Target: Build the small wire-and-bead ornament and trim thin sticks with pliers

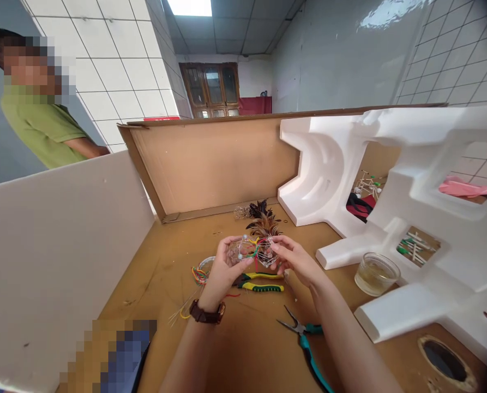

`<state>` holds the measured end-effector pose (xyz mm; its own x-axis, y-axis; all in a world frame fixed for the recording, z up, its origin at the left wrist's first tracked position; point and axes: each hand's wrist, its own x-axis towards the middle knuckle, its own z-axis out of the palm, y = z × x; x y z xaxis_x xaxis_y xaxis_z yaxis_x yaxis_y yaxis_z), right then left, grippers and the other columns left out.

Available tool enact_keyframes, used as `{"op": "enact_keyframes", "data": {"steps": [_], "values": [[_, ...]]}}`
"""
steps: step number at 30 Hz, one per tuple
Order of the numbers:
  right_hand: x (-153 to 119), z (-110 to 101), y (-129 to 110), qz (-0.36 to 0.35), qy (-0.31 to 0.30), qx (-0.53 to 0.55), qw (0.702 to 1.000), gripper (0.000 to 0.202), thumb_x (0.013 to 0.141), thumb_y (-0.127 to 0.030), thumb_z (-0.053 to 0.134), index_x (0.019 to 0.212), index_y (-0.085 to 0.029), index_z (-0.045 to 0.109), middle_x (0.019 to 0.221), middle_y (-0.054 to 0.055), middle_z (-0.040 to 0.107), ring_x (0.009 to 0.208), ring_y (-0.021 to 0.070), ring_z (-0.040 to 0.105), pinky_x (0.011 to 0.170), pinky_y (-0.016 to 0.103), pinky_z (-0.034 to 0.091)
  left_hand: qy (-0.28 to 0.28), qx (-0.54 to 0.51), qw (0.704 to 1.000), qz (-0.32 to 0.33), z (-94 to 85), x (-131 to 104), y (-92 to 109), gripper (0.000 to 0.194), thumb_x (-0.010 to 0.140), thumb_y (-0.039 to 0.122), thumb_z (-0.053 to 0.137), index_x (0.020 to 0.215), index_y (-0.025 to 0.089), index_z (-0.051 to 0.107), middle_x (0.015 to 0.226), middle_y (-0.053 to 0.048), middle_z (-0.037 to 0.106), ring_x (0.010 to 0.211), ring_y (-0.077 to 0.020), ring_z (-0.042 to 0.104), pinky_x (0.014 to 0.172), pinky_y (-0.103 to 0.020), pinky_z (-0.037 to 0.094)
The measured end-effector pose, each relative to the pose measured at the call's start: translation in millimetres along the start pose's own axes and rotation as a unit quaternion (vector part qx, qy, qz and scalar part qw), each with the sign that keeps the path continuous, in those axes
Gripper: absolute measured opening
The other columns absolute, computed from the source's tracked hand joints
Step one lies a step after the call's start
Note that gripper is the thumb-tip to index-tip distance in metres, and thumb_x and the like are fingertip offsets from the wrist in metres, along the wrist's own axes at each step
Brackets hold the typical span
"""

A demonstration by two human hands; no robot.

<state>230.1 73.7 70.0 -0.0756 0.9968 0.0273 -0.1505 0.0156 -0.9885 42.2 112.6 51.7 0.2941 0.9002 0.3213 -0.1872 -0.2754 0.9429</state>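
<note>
Head view: wirework [256, 249] between left grip [228, 266] and right grip [295, 260].

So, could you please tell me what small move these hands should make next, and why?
I would probably steady the wire piece with the left hand and tidy its coloured strands with the right hand, because both hands hold it and red, yellow and green strands meet near its middle. The yellow-handled pliers and teal-handled pliers lie unheld.
</note>
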Motion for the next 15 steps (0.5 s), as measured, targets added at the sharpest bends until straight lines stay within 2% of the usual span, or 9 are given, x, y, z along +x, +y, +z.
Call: {"op": "enact_keyframes", "data": {"steps": [5, 8, 11, 15], "values": [[0.0, -7.0, -0.4, -0.027, 0.008, 0.038, 0.999, 0.038, 0.07, -0.037, 0.063, 0.102, -0.02, 0.052, 0.084, 0.003, 0.059, 0.063, 0.0131, 0.061, 0.05, 0.024, 0.05, -0.073, -0.076, 0.993, -0.044, -6.9, -2.4, 5.9, 0.041, 0.073, 0.023, 0.06, 0.11, 0.021, 0.044, 0.117, -0.008, 0.051, 0.106, -0.0207, 0.051, 0.09, -0.037, 0.04], [-0.5, -10.5, -1.3, -0.043, 0.006, 0.015, 0.999, 0.034, 0.071, -0.035, 0.061, 0.101, -0.02, 0.053, 0.089, 0.003, 0.059, 0.065, 0.0135, 0.06, 0.054, 0.026, 0.049, -0.076, -0.103, 0.99, -0.051, -10.2, -3.7, 10.4, 0.037, 0.076, 0.023, 0.056, 0.111, 0.018, 0.047, 0.12, -0.011, 0.051, 0.11, -0.0238, 0.049, 0.092, -0.04, 0.039], [-1.5, -11.8, -3.0, -0.07, 0.016, -0.027, 0.997, 0.029, 0.071, -0.029, 0.059, 0.099, -0.02, 0.057, 0.098, 0.004, 0.059, 0.071, 0.0125, 0.058, 0.055, 0.023, 0.044, -0.081, -0.107, 0.99, -0.04, -11.6, -4.0, 12.5, 0.038, 0.074, 0.022, 0.057, 0.111, 0.018, 0.05, 0.126, -0.011, 0.047, 0.113, -0.0245, 0.046, 0.094, -0.039, 0.037], [-1.9, -12.2, -3.4, -0.076, 0.005, -0.039, 0.996, 0.03, 0.068, -0.023, 0.058, 0.098, -0.02, 0.058, 0.096, 0.003, 0.061, 0.072, 0.0128, 0.055, 0.055, 0.023, 0.041, -0.071, -0.111, 0.99, -0.049, -12.2, -2.7, 9.8, 0.037, 0.075, 0.026, 0.056, 0.111, 0.017, 0.053, 0.123, -0.011, 0.05, 0.109, -0.024, 0.049, 0.092, -0.038, 0.039]]}}
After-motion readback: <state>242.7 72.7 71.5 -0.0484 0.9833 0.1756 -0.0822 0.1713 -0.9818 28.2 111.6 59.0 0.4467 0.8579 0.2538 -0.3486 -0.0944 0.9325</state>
